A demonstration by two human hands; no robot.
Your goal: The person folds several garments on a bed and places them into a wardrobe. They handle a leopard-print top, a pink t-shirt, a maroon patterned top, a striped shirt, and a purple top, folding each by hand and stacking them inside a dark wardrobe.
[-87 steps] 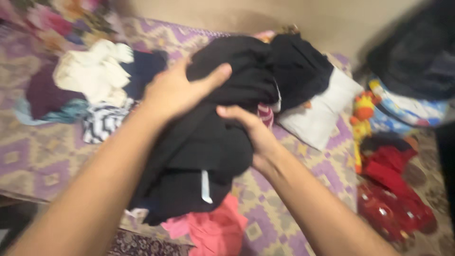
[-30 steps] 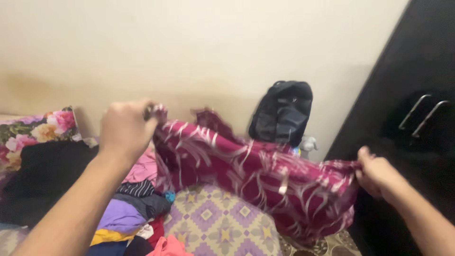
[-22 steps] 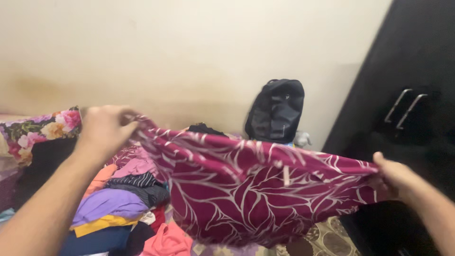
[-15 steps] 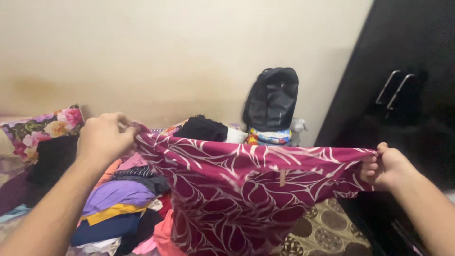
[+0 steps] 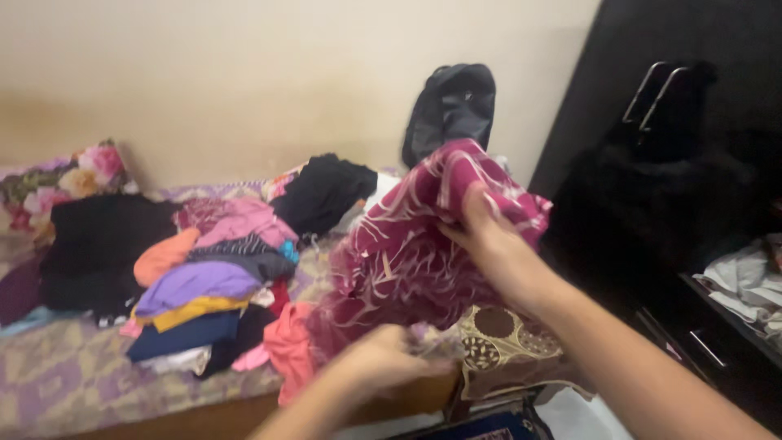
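Bedroom, patterned bed cover (image 5: 49,383) under clothes | right hand (image 5: 489,244) clamped on upper fold of maroon leaf-print garment (image 5: 407,261); left hand (image 5: 383,358) closed on its lower edge, blurred | garment hangs between hands, soft, light, limp; likely best gripped at hems | folded pile (image 5: 204,293) left of hands | black backpack (image 5: 452,106) beyond.

This was a bedroom in a home. A bed (image 5: 65,383) with a patterned purple cover stood against a plain cream wall (image 5: 244,73). On the bed lay loose piles of clothes (image 5: 204,285), and a floral pillow (image 5: 57,179) was at its far left end. Right of the bed stood a dark wardrobe (image 5: 692,122). A black backpack (image 5: 452,106) leaned on the wall behind the bed.
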